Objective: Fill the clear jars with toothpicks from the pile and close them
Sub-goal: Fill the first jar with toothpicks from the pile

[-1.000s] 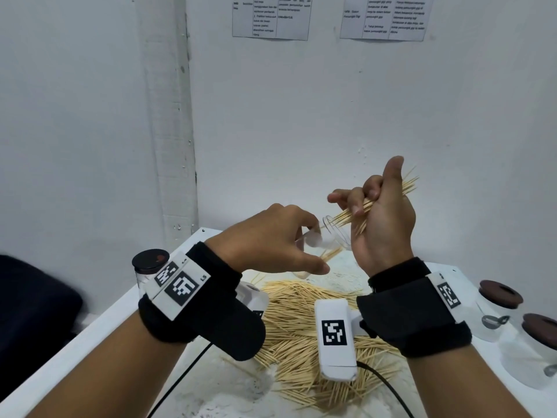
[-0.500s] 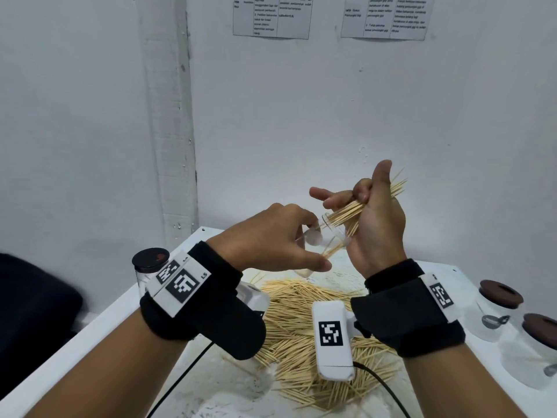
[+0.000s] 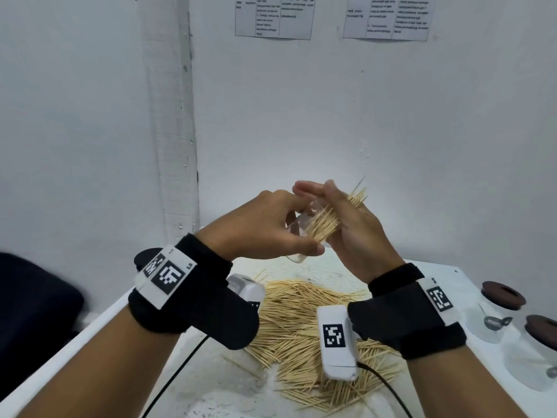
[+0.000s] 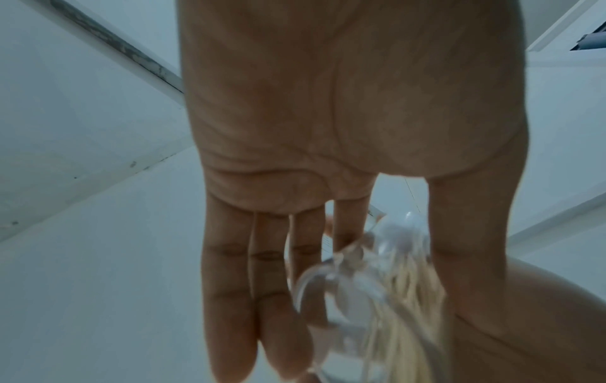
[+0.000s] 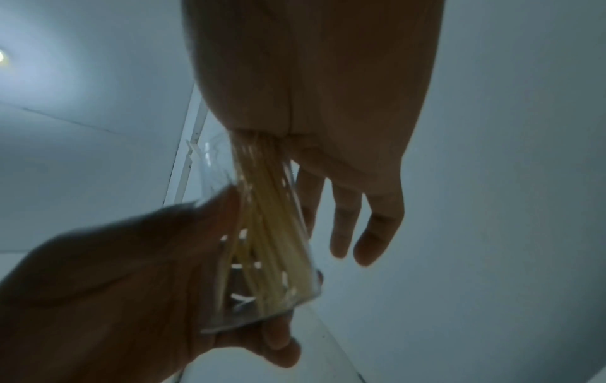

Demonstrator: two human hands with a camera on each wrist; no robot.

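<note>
The left hand (image 3: pixel 265 233) has its grip curled round a clear jar (image 3: pixel 301 236), thumb underneath and fingers over the far side, holding it tilted in the air with the mouth toward the right hand (image 3: pixel 355 233). The right grip is mostly spread, fingers straight, with a bundle of toothpicks (image 3: pixel 328 220) caught between thumb and palm; the lower ends sit inside the jar and the upper tips fan out past the right fingers. From the right wrist view the bundle (image 5: pixel 272 233) runs from the palm down to the jar's base.

Below both grips stretches the white counter (image 3: pixel 301 270), and on it, directly under the hands, lies the big loose pile of toothpicks (image 3: pixel 301 321). To the right of the right grip, well apart, stand two clear jars with brown lids (image 3: pixel 503 295). Behind the left wrist a dark lid (image 3: pixel 147 257) peeks out.
</note>
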